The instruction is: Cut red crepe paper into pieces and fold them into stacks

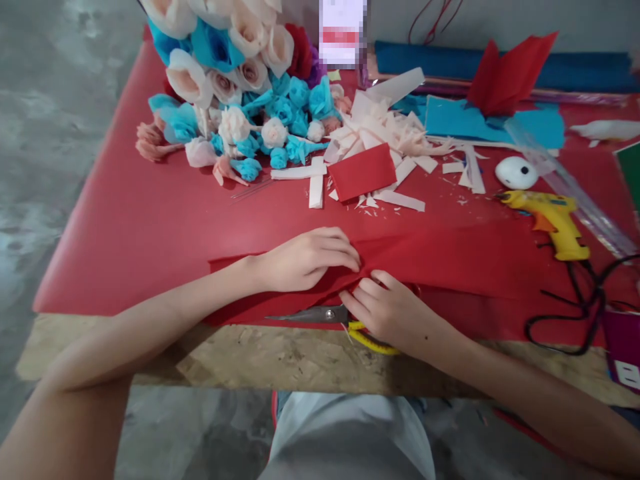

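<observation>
A long red crepe paper sheet (450,257) lies folded and creased along the front of the table. My left hand (315,257) is palm down on it, its curled fingertips gathering the paper near the middle. Close beside it, my right hand (387,310) has its fingers bent together on the paper's near edge. Scissors (320,313) with yellow handles lie under my right hand, blades pointing left; the hand partly hides the handles. Where my fingertips meet the paper is partly hidden.
Paper flowers (220,47) and small blue rosettes (295,103) crowd the back left. Cream paper strips (380,130), a folded red piece (363,173) and blue sheets (450,120) lie behind. A yellow glue gun (563,223) with a black cord (590,313) sits right.
</observation>
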Demonstrator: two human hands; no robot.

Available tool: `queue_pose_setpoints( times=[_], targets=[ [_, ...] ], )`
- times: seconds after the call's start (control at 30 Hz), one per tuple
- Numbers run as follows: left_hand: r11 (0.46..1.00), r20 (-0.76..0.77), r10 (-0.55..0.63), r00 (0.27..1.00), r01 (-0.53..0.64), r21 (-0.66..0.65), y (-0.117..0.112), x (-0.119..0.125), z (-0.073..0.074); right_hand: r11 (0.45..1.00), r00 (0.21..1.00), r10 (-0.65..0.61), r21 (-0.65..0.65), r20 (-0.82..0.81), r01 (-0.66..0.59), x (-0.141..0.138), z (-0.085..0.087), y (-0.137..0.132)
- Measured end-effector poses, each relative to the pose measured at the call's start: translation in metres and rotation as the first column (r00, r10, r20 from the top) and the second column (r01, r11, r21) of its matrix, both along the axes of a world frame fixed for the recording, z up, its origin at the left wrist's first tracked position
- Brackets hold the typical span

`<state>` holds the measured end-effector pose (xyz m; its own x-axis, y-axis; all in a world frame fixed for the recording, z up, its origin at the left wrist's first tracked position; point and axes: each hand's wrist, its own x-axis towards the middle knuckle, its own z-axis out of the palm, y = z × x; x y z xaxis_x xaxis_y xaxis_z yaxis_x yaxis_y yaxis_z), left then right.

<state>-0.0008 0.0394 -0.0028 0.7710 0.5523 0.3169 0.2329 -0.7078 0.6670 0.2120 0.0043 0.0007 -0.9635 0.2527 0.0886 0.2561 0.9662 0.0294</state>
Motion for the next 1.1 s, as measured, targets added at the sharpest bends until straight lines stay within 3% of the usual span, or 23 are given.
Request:
queue_pose_setpoints(
  times=[0.2,0.4,0.6,0.87,1.1],
  targets=[
    [0.998,0.002,-0.004,1.000,0.004,-0.057,-0.001,-0.001,0.000,0.999,0.998,-0.022,0.035,0.053,0.021,0.024,0.002,0.001],
    [0.993,-0.166,-0.010,0.986,0.029,0.114,0.001,-0.005,0.006,0.998,0.999,-0.037,0.045,0.027,0.036,0.028,-0.001,0.002],
    [0.975,-0.326,0.034,0.945,0.041,0.219,-0.011,-0.032,0.008,0.996,0.998,-0.021,0.088,0.052,0.016,0.029,0.000,-0.001],
    [0.970,-0.318,0.080,0.945,0.000,0.243,-0.024,-0.051,-0.010,0.984,0.979,-0.134,0.141,0.156,0.113,0.028,0.001,-0.014],
    [0.960,-0.300,0.099,0.949,-0.012,0.279,-0.024,-0.049,-0.011,0.981,0.975,-0.152,0.149,0.165,0.127,0.013,0.000,-0.017]
  ],
)
